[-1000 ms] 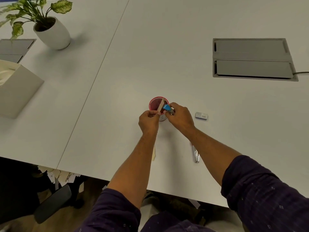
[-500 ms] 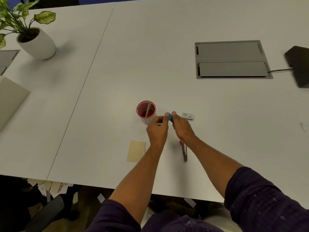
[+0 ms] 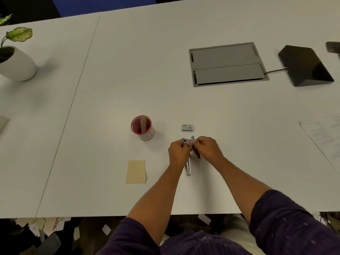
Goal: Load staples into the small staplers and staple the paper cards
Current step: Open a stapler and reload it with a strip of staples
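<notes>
My hands: both are closed around a small blue stapler [image 3: 189, 143], left hand [image 3: 179, 150] on its 9 o'clock side, right hand [image 3: 208, 147] on its 3 o'clock side, fingertips meeting over it.
Stapler in hand: only its blue tips and a dark brownish part show between my fingers; it looks pulled open, though I cannot tell how far.
Second stapler: a metal stapler [image 3: 188, 167] lies on the table [image 3: 165, 80] just under my wrists, at 6 o'clock from my hands, its long axis running 12 to 6.
Staple box: the small staple box [image 3: 187, 127] sits near my hands at 12 o'clock, a little closer to my right hand, long axis running 9 to 3.
Paper card: one tan paper card [image 3: 136, 172] lies flat at 8 o'clock from my hands, nearer my left hand, apart from both staplers.
Cup: a red-rimmed cup [image 3: 142, 127] stands at 10 o'clock with a tan card strip upright inside it.
Step, as I judge it: I am opening the blue stapler so it can take staples; nothing is stapled yet as far as I can see.
What the next move turns on: the staples lie straight ahead, so my right hand has the short reach while my left holds the stapler steady.
Risk: the stapler is small and mostly hidden in my fingers, so a strip could slip.
</notes>
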Demonstrator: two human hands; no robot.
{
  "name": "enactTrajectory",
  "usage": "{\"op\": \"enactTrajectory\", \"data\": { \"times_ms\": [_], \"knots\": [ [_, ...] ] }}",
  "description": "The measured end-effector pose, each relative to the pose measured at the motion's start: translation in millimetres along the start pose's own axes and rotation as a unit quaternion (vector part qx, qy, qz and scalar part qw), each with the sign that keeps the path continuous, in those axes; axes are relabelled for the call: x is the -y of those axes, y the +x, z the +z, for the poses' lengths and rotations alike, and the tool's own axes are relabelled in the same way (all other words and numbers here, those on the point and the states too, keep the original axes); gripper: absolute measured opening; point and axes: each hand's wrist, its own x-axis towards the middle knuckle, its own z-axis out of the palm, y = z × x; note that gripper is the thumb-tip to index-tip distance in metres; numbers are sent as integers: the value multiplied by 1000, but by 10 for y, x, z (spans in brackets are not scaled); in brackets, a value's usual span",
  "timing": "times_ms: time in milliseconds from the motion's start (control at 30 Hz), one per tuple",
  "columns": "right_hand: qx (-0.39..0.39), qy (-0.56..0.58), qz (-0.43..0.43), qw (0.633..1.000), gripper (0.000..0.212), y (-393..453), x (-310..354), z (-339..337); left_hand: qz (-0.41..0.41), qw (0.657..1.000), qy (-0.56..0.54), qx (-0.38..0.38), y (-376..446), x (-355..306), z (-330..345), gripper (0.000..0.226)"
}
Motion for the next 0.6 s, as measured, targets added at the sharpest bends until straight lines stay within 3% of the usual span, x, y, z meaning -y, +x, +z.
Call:
{"op": "enactTrajectory", "data": {
  "times_ms": [400,600],
  "knots": [
    [-17,-188,85,978,33,-294,-315,-146,16,987,137,78,-237,46,478,20],
    [-3,-228,101,969,30,-299,-309,-133,59,972,193,122,-294,77,438,13]
  ]
}}
